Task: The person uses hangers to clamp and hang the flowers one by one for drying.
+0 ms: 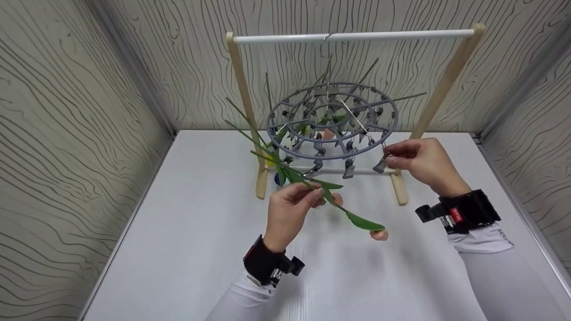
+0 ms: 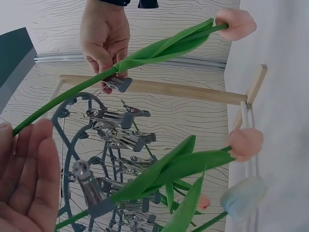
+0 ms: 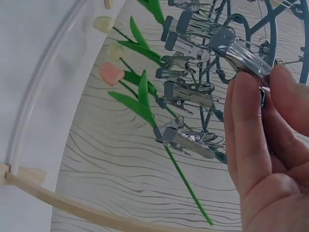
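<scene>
One light, springy artificial tulip [image 1: 332, 203], pinched mid-stem by the left hand [image 1: 292, 207], probably wants gripping there, while the right hand [image 1: 421, 162] pinches a clip [image 1: 381, 166] at centre frame.

The round hanger [image 1: 332, 120] is looking like matt grey plastic, and its clips [image 3: 190, 140] are showing shiny metal. The frame posts [image 1: 244, 102] are appearing as pale bare wood. The tulip stem [image 1: 312, 185] is looking smooth, plastic-like.

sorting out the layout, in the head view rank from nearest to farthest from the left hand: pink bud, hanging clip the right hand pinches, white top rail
1. pink bud, just right of the left hand, low.
2. hanging clip, farther right, at the right hand.
3. white top rail, high at the back.
</scene>
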Demonstrator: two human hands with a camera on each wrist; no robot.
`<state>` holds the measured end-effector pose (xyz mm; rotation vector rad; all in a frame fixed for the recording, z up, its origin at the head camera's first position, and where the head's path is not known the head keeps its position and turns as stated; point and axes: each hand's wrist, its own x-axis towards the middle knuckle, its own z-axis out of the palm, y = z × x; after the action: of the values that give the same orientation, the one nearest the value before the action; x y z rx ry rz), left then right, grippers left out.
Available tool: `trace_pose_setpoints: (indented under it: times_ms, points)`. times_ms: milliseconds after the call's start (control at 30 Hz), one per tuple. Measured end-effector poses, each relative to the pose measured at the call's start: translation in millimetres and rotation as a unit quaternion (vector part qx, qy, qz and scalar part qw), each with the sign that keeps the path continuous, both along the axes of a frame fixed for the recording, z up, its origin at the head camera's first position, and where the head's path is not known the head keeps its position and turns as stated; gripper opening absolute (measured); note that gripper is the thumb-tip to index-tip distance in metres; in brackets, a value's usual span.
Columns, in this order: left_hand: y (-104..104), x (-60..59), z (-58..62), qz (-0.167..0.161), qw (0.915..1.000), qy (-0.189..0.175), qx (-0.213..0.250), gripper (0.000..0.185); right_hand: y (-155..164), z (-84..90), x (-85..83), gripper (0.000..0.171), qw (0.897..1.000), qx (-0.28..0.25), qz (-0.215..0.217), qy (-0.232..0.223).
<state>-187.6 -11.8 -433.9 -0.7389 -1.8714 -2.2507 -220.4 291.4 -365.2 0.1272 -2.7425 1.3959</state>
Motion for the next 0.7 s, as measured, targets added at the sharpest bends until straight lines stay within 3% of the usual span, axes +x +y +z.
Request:
trace_pose_setpoints:
  times_ms: [167, 300, 700]
  points:
    - [4.6, -4.2, -0.3, -0.006, 0.9998, -0.003, 0.019, 0.013, -10.1, -3.6, 11.5, 0.027, 1.000, -0.028, 0.000, 0.006]
    - [7.7, -6.0, 0.8, 0.011, 0.9998, -0.015, 0.010, 0.013, -21.6, -6.0, 21.1, 0.024, 0.999, -0.031, -0.008, 0.018]
    - [16.6, -9.6, 8.5, 0.026, 0.9993, -0.022, 0.013, 0.014, -56.0, -13.5, 47.9, 0.018, 0.995, -0.051, -0.036, 0.082]
